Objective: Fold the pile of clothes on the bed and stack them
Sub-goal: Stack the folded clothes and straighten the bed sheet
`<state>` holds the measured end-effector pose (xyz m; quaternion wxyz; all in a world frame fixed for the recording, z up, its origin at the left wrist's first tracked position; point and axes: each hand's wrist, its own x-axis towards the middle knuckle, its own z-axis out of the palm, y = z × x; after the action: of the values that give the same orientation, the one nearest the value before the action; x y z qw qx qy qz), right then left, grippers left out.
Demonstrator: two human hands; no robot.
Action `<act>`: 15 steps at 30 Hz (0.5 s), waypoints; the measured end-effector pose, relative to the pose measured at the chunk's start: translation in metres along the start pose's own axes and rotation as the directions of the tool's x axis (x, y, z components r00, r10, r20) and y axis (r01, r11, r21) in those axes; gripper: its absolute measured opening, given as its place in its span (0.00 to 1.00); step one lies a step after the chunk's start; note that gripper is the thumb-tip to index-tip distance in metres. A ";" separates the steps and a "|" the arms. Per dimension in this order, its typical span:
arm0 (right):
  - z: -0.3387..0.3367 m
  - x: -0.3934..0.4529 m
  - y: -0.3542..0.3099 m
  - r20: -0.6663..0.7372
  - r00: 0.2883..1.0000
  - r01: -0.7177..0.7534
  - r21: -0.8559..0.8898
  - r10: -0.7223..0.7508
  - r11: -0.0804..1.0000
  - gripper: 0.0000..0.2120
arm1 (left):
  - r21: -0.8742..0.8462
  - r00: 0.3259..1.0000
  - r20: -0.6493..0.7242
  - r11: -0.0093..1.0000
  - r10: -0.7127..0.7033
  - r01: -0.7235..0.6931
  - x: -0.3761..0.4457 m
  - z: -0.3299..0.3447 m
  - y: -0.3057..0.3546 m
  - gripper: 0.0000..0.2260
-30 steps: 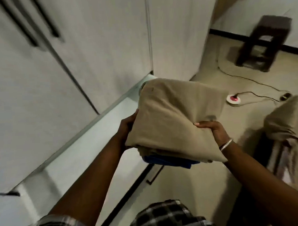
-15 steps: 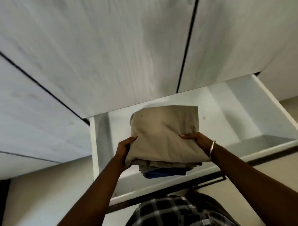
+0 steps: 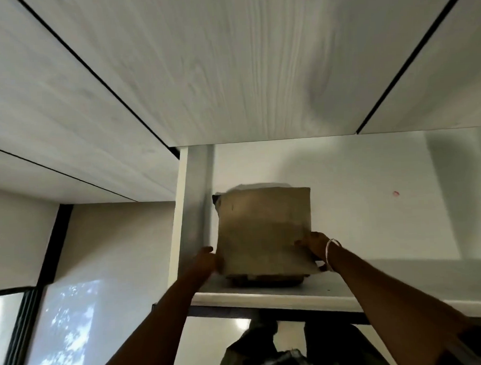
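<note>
Inside drawer: folded clothes stack.

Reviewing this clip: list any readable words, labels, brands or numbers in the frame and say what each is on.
None can be read.
Folded clothes stack: plain tan cloth, one small dark speck, no lettering.
Drawer: a small red mark on its floor, not text.
Cabinet doors: wood grain only.
Bracelet on the right hand: no engraving visible.
</note>
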<state>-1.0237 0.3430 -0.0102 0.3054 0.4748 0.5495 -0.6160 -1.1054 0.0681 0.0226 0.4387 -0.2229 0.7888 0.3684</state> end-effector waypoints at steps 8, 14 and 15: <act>0.026 0.028 0.014 -0.119 0.985 0.139 0.129 -0.124 0.982 0.41 | 0.581 0.733 -0.296 0.724 0.613 -0.371 -0.024 -0.003 -0.019 0.20; 0.044 0.033 0.018 -0.159 0.968 0.181 -0.097 -0.194 0.979 0.49 | 0.325 0.681 -0.533 0.864 0.503 -0.384 -0.019 -0.026 -0.012 0.26; 0.048 0.031 0.016 -0.152 0.966 0.196 -0.105 -0.211 0.975 0.50 | 0.251 0.713 -0.523 0.884 0.466 -0.393 -0.014 -0.027 -0.013 0.24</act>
<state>-1.0325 0.2976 -0.0480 0.2156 0.4503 0.6454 -0.5782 -1.1037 0.0388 0.0388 0.0975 -0.1057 0.9338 0.3277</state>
